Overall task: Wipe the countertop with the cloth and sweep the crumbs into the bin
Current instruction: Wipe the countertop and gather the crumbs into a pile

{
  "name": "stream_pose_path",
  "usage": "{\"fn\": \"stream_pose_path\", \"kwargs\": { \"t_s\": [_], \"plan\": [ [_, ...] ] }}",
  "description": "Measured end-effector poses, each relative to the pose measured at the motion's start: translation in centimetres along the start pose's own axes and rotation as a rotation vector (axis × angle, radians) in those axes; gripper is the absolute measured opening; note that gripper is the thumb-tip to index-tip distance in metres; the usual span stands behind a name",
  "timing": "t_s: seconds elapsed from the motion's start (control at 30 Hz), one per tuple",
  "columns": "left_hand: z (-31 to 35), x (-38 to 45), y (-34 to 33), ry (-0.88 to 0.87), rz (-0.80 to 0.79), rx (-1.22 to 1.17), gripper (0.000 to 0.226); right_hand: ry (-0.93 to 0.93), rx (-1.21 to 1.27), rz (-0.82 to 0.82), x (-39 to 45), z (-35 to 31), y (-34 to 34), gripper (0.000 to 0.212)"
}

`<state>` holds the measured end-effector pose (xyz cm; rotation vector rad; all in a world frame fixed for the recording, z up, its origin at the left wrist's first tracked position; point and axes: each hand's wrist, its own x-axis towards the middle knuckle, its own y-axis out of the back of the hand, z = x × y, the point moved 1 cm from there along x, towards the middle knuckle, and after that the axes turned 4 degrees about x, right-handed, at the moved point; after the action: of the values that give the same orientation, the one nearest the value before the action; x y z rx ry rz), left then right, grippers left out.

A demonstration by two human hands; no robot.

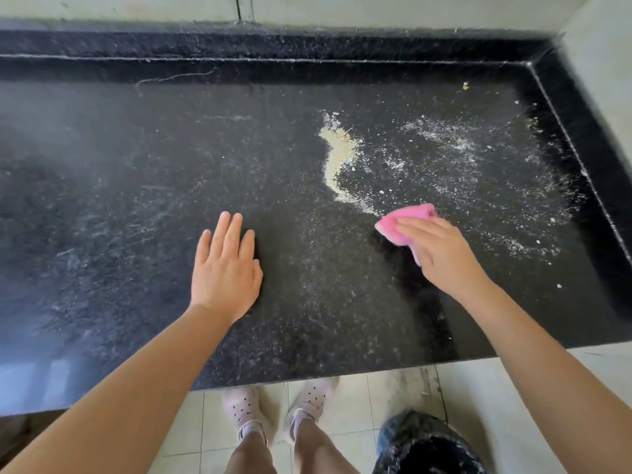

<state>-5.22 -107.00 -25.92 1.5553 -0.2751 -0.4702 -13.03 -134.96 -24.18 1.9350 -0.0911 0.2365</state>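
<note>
Right grip: right hand (441, 254) holds the pink cloth (408, 223), fingers laid over the top and curled round its near edge; the cloth is bunched, pressed to the stone, its far end poking out past the fingertips.
Left grip: left hand (225, 268) holds nothing; fingers straight and together, palm down flat on the countertop (119, 206), well apart from the cloth. Looks like bracing.
Cloth position: right of centre on the slab, just at the near tail of the crumb ridge.
Crumbs, gathered: a yellowish curved ridge of crumbs (338, 159) runs from mid-slab down toward the cloth; reads as a swept-up line.
Crumbs, loose: pale powder scatter (455, 145) spreads across the right side out to the raised edge, with stray bits near the far right corner and near the front edge.
Left half of slab: faint streaks and fine specks only; no piles visible. Likely already wiped, though I cannot be sure.
Bin: bin with dark liner (427, 446) on the tiled floor, below the front edge, right of the person's feet (277, 415).
Done, by judgement: part of the crumbs herded into one line.
Left to do: collect the right-side scatter, draw everything to the front edge above the bin, drop it in. Roughly mid-task.
</note>
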Motion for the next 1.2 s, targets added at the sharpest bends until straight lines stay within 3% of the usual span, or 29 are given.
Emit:
{"fn": "stream_pose_path", "kwargs": {
  "t_s": [0.1, 0.2, 0.33, 0.47, 0.6, 0.7, 0.83, 0.93, 1.03, 1.1, 1.2],
  "plan": [
    [3.6, 2.0, 0.1, -0.029, 0.0, -0.074, 0.047, 0.147, 0.038, 0.059, 0.5, -3.1, 0.1, 0.037],
    [6.2, 3.8, 0.3, -0.007, 0.016, -0.149, 0.049, 0.235, 0.058, -0.03, -3.5, -5.0, -1.7, 0.039],
    [7.4, 6.3, 0.0, 0.051, 0.002, -0.202, 0.05, 0.272, -0.027, -0.196, -10.0, -2.7, -1.9, 0.043],
    [7.3, 7.1, -0.6, 0.12, -0.007, -0.247, 0.05, 0.304, -0.133, -0.238, -10.6, 1.9, -0.1, 0.046],
    [7.4, 7.0, -0.7, 0.122, -0.004, -0.261, 0.048, 0.189, -0.152, -0.147, -5.8, 6.1, -0.4, 0.044],
    [7.4, 7.1, -0.7, 0.133, 0.002, -0.267, 0.048, 0.121, -0.128, -0.093, -1.6, 6.6, -1.1, 0.056],
    [7.3, 7.3, -0.8, 0.146, 0.003, -0.264, 0.047, 0.078, -0.068, 0.033, -0.2, 5.9, 0.6, 0.038],
    [7.3, 7.4, -0.8, 0.153, 0.004, -0.268, 0.047, -0.129, -0.082, 0.224, -3.0, 6.0, 2.4, 0.039],
    [7.4, 7.4, -0.8, 0.154, 0.006, -0.268, 0.047, -0.656, -0.065, 0.341, -7.1, 6.2, 2.4, 0.051],
    [7.4, 7.3, -0.8, 0.161, 0.01, -0.268, 0.047, -0.9, -0.037, 0.279, -8.4, 5.7, 1.2, 0.059],
    [7.5, 7.4, -0.9, 0.162, 0.015, -0.266, 0.047, -0.971, -0.119, 0.196, -6.9, 4.6, -0.7, 0.054]
  ]
}}
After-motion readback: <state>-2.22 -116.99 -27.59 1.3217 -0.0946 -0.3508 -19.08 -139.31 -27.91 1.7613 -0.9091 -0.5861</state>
